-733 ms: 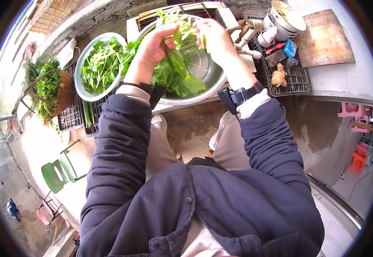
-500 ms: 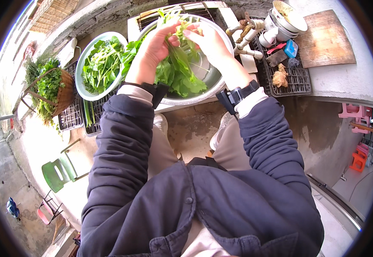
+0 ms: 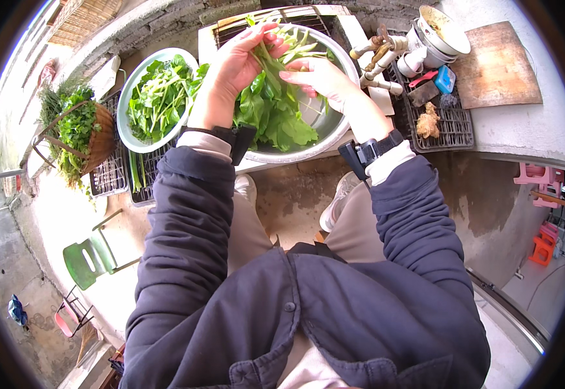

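Note:
A bunch of leafy greens hangs over a wide metal basin in front of me. My left hand is closed around the stems at their upper end, fingers curled toward the right. From the right side my right hand pinches at the bunch between thumb and fingers; its fingertips are partly lost among the leaves. More pale stems show behind the hands in the basin. To the left, a pale green basin holds a heap of similar cut greens.
A wicker basket of herbs stands at far left, beside black crates. Pipes with a tap rise right of the metal basin. Beyond are a crate with ginger, stacked bowls and a wooden board.
My right hand has moved down and slightly right, away from my left hand. The left hand still grips the stems, and the bunch has shifted a little.

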Tool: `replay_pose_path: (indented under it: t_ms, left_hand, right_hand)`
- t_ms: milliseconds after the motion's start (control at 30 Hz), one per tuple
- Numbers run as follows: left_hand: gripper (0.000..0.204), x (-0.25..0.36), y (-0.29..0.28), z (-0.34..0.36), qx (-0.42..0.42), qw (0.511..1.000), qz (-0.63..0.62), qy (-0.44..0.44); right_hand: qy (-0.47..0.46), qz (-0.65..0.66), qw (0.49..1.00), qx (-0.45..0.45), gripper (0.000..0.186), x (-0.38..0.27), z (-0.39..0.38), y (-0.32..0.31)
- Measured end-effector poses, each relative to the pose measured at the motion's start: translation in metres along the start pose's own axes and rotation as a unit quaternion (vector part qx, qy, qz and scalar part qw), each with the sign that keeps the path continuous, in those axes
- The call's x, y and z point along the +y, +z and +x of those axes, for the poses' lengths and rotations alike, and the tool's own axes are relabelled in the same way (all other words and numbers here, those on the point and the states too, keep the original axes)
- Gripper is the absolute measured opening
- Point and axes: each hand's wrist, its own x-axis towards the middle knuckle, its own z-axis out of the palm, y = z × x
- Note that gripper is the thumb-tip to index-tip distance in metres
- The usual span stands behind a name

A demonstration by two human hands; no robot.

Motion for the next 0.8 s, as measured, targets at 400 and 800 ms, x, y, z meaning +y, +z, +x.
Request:
replay_pose_path:
  t_ms: [400,800]
  left_hand:
    - [0.023,0.006,0.011,-0.007,0.143,0.934,0.327,-0.027]
    - [0.021,0.004,0.016,-0.005,0.133,0.945,0.295,0.047]
  right_hand:
    - [0.025,0.187,0.982,-0.023,0.029,0.008,0.001,-0.026]
    - [0.087,0.186,0.978,-0.047,0.03,0.003,-0.001,-0.028]
